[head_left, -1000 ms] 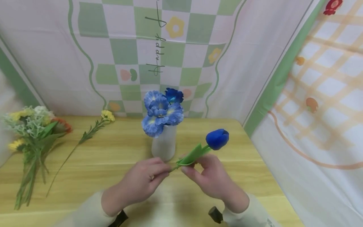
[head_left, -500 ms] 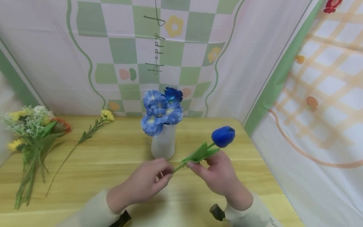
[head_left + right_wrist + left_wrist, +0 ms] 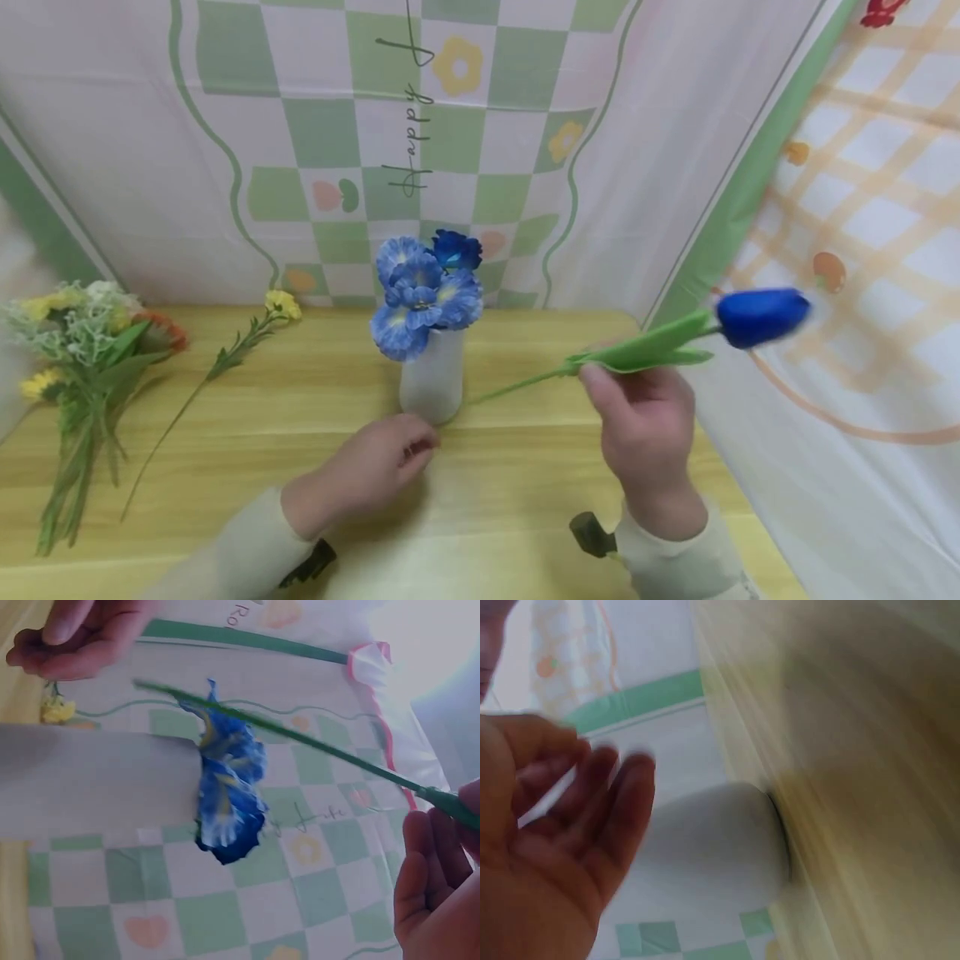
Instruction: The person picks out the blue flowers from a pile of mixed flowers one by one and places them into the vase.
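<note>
My right hand (image 3: 651, 433) pinches a blue tulip (image 3: 761, 317) by its green leaves and stem, with the bloom out to the right and the bare stem end pointing left toward the vase. In the right wrist view the stem (image 3: 315, 744) crosses in front of the blue flowers. A white vase (image 3: 432, 383) stands upright at the middle of the table, bearing a light blue ruffled flower (image 3: 420, 292) and a darker blue flower (image 3: 457, 250). My left hand (image 3: 371, 467) is just in front of the vase, its fingers loosely bent and holding nothing in the left wrist view.
On the left of the wooden table (image 3: 525, 533) lies a bundle of mixed flowers (image 3: 90, 358). Between it and the vase lies a single yellow flower (image 3: 282, 305) on a long stem. A checked cloth (image 3: 322, 133) hangs behind the table.
The left hand has let go of the tulip's stem end and dropped back slightly left. The right hand has carried the tulip up and to the right, turning it closer to level.
</note>
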A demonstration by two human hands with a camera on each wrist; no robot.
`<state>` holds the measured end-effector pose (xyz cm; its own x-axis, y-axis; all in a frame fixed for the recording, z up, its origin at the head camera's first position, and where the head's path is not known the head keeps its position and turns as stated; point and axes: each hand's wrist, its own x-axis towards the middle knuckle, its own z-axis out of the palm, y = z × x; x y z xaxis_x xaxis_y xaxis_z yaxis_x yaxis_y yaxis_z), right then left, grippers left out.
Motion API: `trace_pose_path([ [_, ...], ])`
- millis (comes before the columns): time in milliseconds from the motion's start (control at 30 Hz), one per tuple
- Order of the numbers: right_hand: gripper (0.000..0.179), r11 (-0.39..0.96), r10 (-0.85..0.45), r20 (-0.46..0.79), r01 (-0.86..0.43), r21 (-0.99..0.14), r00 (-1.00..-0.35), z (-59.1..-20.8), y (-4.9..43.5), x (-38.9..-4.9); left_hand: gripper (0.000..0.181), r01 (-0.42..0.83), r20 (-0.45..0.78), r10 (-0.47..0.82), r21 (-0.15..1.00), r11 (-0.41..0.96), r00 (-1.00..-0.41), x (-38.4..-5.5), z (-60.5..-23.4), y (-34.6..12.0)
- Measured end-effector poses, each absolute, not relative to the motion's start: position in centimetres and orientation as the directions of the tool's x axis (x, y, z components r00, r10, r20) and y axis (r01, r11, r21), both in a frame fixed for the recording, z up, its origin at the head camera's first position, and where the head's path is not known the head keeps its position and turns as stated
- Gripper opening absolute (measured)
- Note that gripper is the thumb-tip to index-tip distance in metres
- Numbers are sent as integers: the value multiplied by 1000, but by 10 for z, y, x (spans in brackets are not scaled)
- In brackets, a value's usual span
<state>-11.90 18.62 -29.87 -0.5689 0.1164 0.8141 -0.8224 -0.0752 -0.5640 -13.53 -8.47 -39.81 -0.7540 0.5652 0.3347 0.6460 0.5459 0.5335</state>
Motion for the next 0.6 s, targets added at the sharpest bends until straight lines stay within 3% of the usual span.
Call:
trace_pose_path([
  [133,14,-227,246,854,-884,-409,-459,-286,183,-124,15,541,382,390,485,687,-838,-142,-398,-90],
  [267,11,-265,328,866,-917,-298,-377,-277,175,-124,30,450,394,273,484,751,-878,-150,-396,-96],
  [433,17,-254,297,888,-925,-282,-352,-276,167,-127,58,445,410,251,492,748,-877,-160,-399,-100],
  [600,14,-159,158,917,-926,-341,-365,-278,163,-134,72,439,393,246,538,719,-886,-167,-399,-97],
])
